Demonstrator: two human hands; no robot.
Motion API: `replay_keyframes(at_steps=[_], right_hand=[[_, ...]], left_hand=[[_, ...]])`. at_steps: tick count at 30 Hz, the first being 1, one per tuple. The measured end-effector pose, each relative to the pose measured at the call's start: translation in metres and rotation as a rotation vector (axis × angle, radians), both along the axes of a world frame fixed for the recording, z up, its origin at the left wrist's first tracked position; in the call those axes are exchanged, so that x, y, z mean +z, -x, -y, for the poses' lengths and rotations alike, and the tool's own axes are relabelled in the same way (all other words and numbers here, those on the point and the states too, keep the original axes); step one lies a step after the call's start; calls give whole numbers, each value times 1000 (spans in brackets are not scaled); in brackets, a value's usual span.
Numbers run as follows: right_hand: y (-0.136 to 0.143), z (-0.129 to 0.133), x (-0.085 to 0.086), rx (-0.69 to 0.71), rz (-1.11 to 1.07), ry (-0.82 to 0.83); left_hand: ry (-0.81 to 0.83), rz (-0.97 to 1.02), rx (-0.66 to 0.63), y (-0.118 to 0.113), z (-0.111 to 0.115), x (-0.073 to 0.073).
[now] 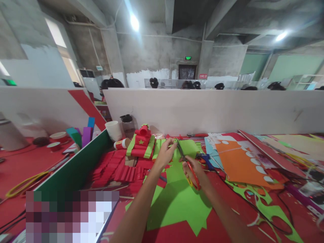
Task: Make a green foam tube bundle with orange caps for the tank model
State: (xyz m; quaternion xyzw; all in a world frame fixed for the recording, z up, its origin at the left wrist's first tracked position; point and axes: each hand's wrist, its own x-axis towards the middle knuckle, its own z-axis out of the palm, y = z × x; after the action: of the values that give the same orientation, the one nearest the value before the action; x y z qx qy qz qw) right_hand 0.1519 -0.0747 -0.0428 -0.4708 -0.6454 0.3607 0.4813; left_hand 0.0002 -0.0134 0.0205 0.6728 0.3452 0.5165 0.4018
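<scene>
My right hand [190, 166] grips a pair of scissors [193, 176] with red and yellow handles, blades pointing up and away. At the blade tips, my left hand [167, 151] has its fingers pinched on a small piece of green paper, mostly hidden by the fingers. Below both hands a large green paper sheet [174, 206] with a zigzag-cut near edge lies on the red table. Behind my left hand stands a red and green paper model [141, 141] with a star on its front. Folded red paper strips [111, 167] are heaped to its left.
A green divider [76, 165] runs along the left, near a white cup [113, 131] and a tipped paper cup [122, 143]. On the right lie orange paper [243, 165], green offcuts [275, 211], cables and blue-handled scissors [208, 161]. A white partition [202, 111] closes the back.
</scene>
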Motion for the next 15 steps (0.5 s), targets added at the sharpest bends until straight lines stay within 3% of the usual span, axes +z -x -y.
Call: replay_keyframes(at_steps=[15], right_hand=[[1,3,2,-14,-4,-14]], left_hand=[[10,13,-23,0,-5,-4]])
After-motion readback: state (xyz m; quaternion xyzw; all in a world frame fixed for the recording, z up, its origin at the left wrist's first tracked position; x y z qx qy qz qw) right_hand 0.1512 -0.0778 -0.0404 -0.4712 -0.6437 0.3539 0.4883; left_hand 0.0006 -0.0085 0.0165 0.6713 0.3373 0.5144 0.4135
